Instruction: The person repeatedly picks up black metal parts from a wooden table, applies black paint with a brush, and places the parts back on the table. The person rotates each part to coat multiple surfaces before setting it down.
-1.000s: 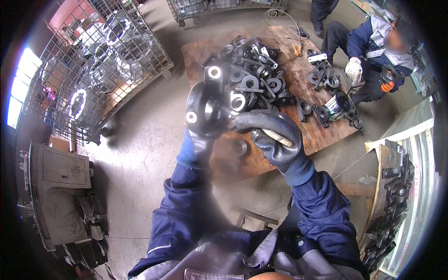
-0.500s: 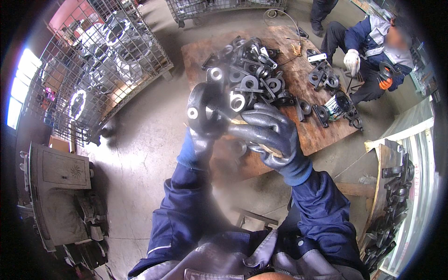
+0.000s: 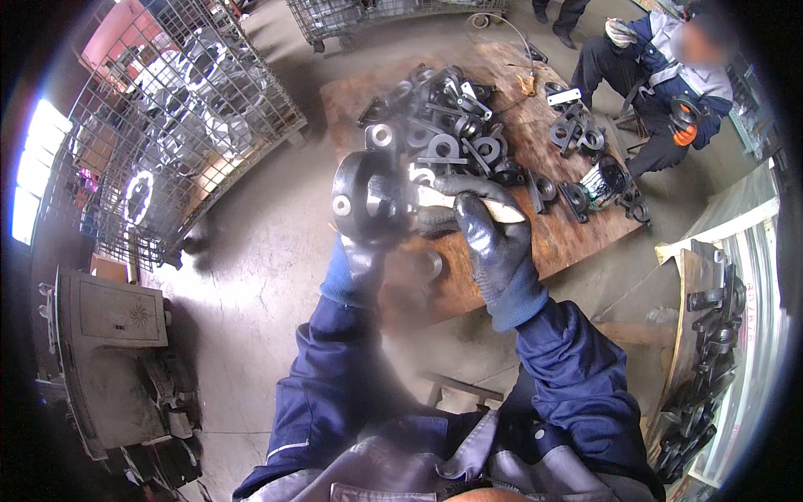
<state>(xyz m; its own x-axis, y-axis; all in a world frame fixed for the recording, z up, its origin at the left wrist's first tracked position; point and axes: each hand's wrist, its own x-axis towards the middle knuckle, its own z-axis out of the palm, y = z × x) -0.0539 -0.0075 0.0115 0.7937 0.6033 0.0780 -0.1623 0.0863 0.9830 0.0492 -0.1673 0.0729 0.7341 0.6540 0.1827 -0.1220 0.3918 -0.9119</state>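
My left hand (image 3: pixel 363 258), in a dark glove, is closed under a black, ring-shaped metal bracket (image 3: pixel 355 201) and holds it up in front of me. The bracket has a lug with a pale-rimmed hole at its top; most of my left fingers are hidden behind it. Right beside it, my right hand (image 3: pixel 495 243), also gloved, is closed round the pale handle of what looks like a paintbrush (image 3: pixel 504 211). The handle points toward the bracket, and its working end is blurred there, so I cannot tell whether it touches.
Black metal brackets (image 3: pixel 485 151) are heaped on a stained wooden board (image 3: pixel 577 243). A paint-smeared pot (image 3: pixel 604 181) stands at its right. Beyond sits a co-worker (image 3: pixel 661 109) holding a ring part. Wire cages (image 3: pixel 251 92) stand left and far; a grey cabinet (image 3: pixel 109 360) is near left.
My right hand has turned over, showing more of the pale handle. The bracket stays almost in place in my left hand. The co-worker's white-gloved hand has risen from knee height toward the chest.
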